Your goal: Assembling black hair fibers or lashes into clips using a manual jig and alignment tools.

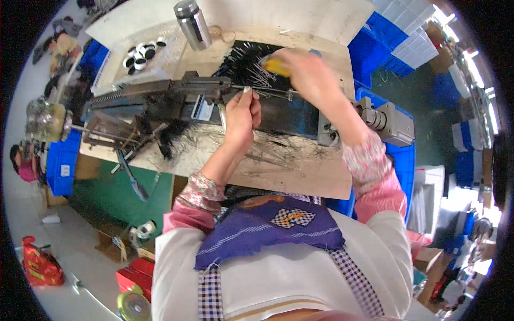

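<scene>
My left hand [242, 119] is closed, thumb and fingers pinched at the end of a dark metal machine [203, 88] on the bench. Something small and pale shows at its fingertips, beside a thin metal rod [267, 91] that runs right toward a motor unit [393, 125]. Above that rod, my right hand [310, 75] is blurred and closed around a yellow object [277, 67] whose kind I cannot make out. Just beyond lies a heap of thin metal wires with black bristles [249, 61], partly hidden behind the right hand.
A steel flask [193, 25] stands at the back beside a clear basket [110, 72] of black-and-white round caps [140, 56]. Loose wires [273, 155] lie along the bench's near side. A lever [134, 179] sticks out at the front left. Blue crates [375, 45] stand on the right.
</scene>
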